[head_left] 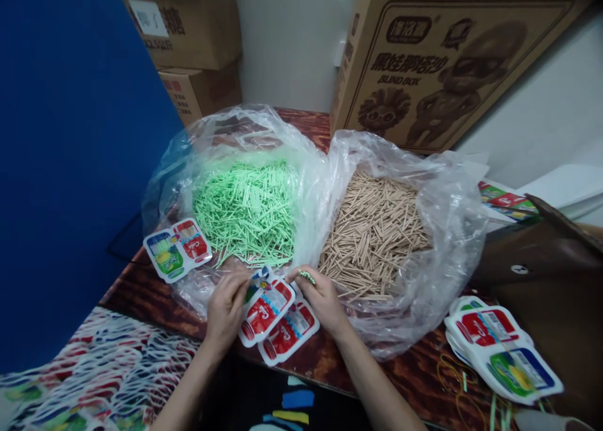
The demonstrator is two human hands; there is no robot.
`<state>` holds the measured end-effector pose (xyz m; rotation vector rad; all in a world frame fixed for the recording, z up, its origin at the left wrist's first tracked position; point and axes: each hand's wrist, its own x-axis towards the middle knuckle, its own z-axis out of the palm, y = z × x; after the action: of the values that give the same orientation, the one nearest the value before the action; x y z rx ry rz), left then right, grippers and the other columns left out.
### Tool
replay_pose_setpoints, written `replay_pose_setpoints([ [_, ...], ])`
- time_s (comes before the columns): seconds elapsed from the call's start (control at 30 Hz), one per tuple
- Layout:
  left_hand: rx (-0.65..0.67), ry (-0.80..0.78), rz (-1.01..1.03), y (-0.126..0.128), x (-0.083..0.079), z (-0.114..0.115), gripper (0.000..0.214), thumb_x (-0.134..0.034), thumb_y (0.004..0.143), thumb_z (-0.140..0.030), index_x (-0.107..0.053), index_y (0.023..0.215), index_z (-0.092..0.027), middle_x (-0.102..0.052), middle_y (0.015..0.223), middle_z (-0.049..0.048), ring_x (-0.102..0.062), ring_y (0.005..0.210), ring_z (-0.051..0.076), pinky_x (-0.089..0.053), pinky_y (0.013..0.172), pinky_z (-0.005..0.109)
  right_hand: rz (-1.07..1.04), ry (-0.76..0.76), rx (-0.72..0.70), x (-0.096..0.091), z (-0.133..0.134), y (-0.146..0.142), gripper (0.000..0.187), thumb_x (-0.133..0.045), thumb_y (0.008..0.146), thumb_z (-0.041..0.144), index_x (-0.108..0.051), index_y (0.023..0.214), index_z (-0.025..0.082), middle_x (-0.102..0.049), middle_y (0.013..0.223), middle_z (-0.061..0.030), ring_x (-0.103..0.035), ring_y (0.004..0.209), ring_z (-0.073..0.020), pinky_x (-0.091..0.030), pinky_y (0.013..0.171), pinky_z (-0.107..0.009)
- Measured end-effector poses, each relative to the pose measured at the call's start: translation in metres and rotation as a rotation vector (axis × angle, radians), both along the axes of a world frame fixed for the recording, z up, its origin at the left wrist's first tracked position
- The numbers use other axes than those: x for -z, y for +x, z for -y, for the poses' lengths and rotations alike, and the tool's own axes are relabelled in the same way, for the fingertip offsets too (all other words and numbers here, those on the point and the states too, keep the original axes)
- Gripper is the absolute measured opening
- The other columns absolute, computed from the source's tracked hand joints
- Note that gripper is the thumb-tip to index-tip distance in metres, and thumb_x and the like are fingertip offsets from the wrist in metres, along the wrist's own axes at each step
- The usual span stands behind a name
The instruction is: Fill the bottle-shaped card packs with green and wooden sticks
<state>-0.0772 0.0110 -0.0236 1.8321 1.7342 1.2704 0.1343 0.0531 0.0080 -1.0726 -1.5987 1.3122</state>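
My left hand [228,306] pinches a red-and-white printed packet [267,311] marked "Cola" by its upper left end. A second packet [293,334] of the same print lies partly beneath it. My right hand [320,298] is closed around several green sticks [307,277], whose ends poke out above the fingers; its fingertips are close to the packet's top edge, and I cannot tell if they touch it. Just beyond my hands, a heap of green sticks [247,214] fills one clear plastic bag [221,126]. Brown sticks [374,236] are piled in another clear bag [455,230].
One double packet [177,251] rests at the left bag's edge. A stack of packets [506,349] sits at the right beside rubber bands [455,377] and an open cardboard box [556,305]. Large cartons [461,66] stand behind. A blue panel [70,167] borders the left; packaging sheets [117,368] lie below.
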Motion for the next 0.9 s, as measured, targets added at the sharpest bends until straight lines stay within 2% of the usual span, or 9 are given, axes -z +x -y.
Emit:
replay_pose_setpoints([
  [0.17, -0.125, 0.006, 0.066, -0.015, -0.010, -0.007, 0.018, -0.055, 0.086, -0.032, -0.068, 0.090, -0.019, -0.069, 0.093, 0.0055, -0.063, 0.090, 0.020, -0.050, 0.084, 0.035, -0.011, -0.010, 0.001, -0.005, -0.001, 0.002, 0.021, -0.048, 0.091, 0.032, -0.064, 0.085, 0.020, -0.066, 0.082, -0.0019, -0.061, 0.083, -0.0177, -0.044, 0.082, -0.028],
  [0.33, -0.267, -0.058, 0.226, -0.022, -0.022, -0.017, 0.024, -0.057, 0.082, -0.040, -0.068, 0.084, -0.018, -0.070, 0.091, 0.0052, -0.064, 0.088, 0.021, -0.050, 0.083, 0.034, -0.021, -0.037, 0.008, -0.010, -0.006, 0.003, 0.021, -0.049, 0.091, 0.034, -0.064, 0.086, 0.019, -0.067, 0.086, -0.0032, -0.061, 0.086, -0.0187, -0.045, 0.081, -0.029],
  [0.57, -0.245, -0.139, 0.367, -0.013, -0.033, -0.030, 0.029, -0.060, 0.077, -0.044, -0.069, 0.079, -0.017, -0.068, 0.082, 0.0040, -0.064, 0.082, 0.020, -0.051, 0.078, 0.031, -0.023, -0.057, 0.002, -0.010, -0.016, 0.003, 0.021, -0.050, 0.090, 0.033, -0.064, 0.083, 0.020, -0.067, 0.084, -0.0029, -0.061, 0.085, -0.0189, -0.046, 0.081, -0.030],
  [0.9, -0.234, -0.153, 0.458, -0.014, -0.034, -0.039, 0.029, -0.063, 0.075, -0.045, -0.070, 0.078, -0.017, -0.068, 0.078, 0.0031, -0.061, 0.075, 0.018, -0.050, 0.070, 0.028, -0.031, -0.039, -0.023, -0.012, -0.020, 0.001, 0.019, -0.049, 0.091, 0.028, -0.064, 0.084, 0.019, -0.066, 0.083, -0.0021, -0.061, 0.085, -0.0181, -0.043, 0.081, -0.028],
])
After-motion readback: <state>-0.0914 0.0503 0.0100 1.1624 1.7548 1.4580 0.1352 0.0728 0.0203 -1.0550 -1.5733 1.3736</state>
